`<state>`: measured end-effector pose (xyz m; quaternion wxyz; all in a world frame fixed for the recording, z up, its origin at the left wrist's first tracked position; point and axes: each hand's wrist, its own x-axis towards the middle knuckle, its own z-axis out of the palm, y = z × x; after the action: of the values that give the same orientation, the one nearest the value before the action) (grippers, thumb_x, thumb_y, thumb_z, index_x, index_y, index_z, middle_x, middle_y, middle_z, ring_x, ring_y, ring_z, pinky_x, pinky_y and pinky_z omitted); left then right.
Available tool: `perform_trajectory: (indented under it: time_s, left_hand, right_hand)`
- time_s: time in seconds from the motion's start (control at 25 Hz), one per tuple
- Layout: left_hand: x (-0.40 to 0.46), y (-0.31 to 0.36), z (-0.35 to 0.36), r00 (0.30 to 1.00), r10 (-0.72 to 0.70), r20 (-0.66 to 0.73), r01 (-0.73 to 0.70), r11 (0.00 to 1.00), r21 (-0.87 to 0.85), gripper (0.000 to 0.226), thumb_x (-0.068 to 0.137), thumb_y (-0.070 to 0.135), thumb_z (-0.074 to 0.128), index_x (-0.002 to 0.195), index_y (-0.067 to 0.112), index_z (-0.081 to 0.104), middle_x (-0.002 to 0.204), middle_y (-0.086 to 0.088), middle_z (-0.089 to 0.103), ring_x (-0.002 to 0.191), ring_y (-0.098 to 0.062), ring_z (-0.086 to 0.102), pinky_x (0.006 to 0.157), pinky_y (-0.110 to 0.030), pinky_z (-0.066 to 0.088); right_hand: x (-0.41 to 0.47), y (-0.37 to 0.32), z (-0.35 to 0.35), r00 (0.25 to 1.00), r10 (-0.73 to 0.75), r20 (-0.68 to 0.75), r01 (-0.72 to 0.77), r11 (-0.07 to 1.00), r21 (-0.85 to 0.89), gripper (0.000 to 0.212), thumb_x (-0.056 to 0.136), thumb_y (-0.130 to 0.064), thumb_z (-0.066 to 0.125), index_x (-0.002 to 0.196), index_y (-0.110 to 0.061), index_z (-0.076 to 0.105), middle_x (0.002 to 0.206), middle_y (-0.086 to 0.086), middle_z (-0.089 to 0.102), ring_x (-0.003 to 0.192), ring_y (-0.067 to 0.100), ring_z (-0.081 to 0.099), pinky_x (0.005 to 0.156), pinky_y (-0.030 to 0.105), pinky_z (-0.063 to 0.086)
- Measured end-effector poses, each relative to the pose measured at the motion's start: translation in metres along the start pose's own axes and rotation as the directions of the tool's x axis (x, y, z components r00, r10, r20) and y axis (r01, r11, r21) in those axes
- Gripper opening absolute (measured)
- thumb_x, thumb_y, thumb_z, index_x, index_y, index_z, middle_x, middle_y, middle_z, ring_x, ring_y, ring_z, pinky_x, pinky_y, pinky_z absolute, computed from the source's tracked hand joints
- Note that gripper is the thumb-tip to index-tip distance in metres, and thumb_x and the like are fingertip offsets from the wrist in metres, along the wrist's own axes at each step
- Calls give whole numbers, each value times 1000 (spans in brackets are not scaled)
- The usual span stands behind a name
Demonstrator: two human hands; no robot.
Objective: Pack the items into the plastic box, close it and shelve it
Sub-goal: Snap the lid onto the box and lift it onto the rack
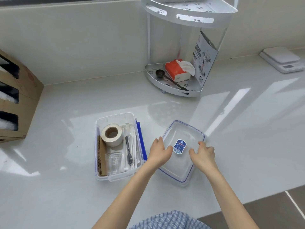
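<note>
1. Surface: glossy white countertop [231, 129], strong window glare streaks to the right of the right-hand fingers. Grey tiled floor [272, 210] showed past the counter edge at lower right.
2. Left hand [159, 152] lay on the left edge of the clear lid [182, 152], fingers [157, 142] spread and slightly curled, thumb over the rim. Not a closed grip; pressing or about to lift, couldn't tell which.
3. Right hand [203, 153] lay on the lid's right side, fingers [202, 144] loosely curved, open, touching the lid surface. Blue label [179, 146] sat between the two thumbs.
4. Lid lay flat on the counter, blue seal around its rim, rotated relative to the box.
5. Plastic box [115, 146] stood open just left of the left-hand fingers, blue latch [141, 141] on the near side. Inside: tape roll [112, 134], clear cups [113, 161], cardboard piece [101, 157], black fork [128, 151] in wrapper.
6. Beyond the fingers: white corner shelf rack [173, 86] against the wall, holding an orange tissue pack [177, 70] and a black scoop [160, 73].
7. Far right: white kitchen scale [283, 59]. Far left: cardboard box [18, 100] with slot openings.
</note>
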<state>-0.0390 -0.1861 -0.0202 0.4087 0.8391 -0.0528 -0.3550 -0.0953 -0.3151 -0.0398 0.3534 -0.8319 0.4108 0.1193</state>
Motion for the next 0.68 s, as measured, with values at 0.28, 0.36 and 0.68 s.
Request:
perform_trajectory:
  time_s: [0.28,0.36,0.68]
  left_hand:
    - [3,-1,6,996,-86,-18,88,986,143,57,89,24,39,138,-2,21,149,-17,25,139,-30,19,114,-43,21]
    - [-1,0,3,997,-74,-14,75,991,110,58,89,24,40,139,2,20,149,-15,26,138,-29,21,113,-38,22]
    - [-17,8,-20,991,89,-104,-90,996,-1,55,89,26,42,139,10,26,148,-7,30,136,-21,27,108,-32,24]
  right_hand:
    - [-1,3,7,999,47,28,-44,993,-107,43,91,-24,41,121,7,37,130,28,34,121,45,37,99,43,35]
    - [-1,1,9,999,35,31,-33,998,-52,40,92,-20,40,120,8,36,129,29,32,119,46,36,96,43,36]
    - [-8,-20,-10,955,-127,-267,179,967,181,46,89,-8,43,134,-1,36,128,26,32,117,40,31,97,40,32]
